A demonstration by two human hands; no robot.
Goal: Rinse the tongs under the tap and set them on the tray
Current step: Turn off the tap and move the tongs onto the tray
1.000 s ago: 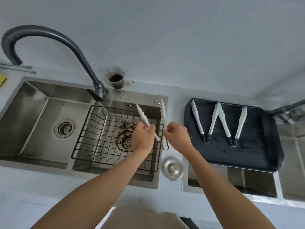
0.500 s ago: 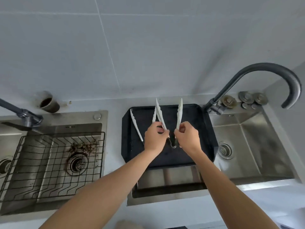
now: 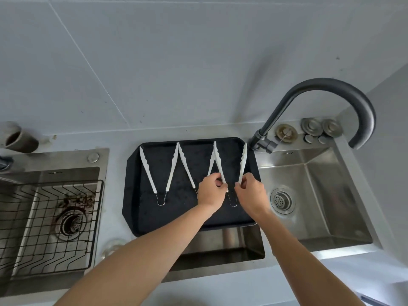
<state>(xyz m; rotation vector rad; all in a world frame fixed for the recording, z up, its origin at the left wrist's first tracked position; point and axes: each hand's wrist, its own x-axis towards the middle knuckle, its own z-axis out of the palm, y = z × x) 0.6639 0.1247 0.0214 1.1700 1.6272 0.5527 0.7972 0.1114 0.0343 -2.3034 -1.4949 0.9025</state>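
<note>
A black tray (image 3: 136,208) lies across the middle sink. On its left side rest a pair of white tongs (image 3: 146,171), and a second pair (image 3: 186,168) lies partly under my left hand. A third pair of white tongs (image 3: 242,161) sits low over the tray's right side, spread in a V. My left hand (image 3: 209,192) pinches its left arm and my right hand (image 3: 250,195) pinches its right arm. Its wire loop shows between my wrists.
A dark curved tap (image 3: 313,102) stands at the tray's back right, over the right sink (image 3: 309,195). The left sink holds a black wire rack (image 3: 44,228). A brown cup (image 3: 19,139) and several metal plugs (image 3: 311,127) stand on the counter at the back.
Both hands carried the tongs from over the left sink's wire rack rightward to the tray and lowered them onto its right side. The head view swung right with them.
</note>
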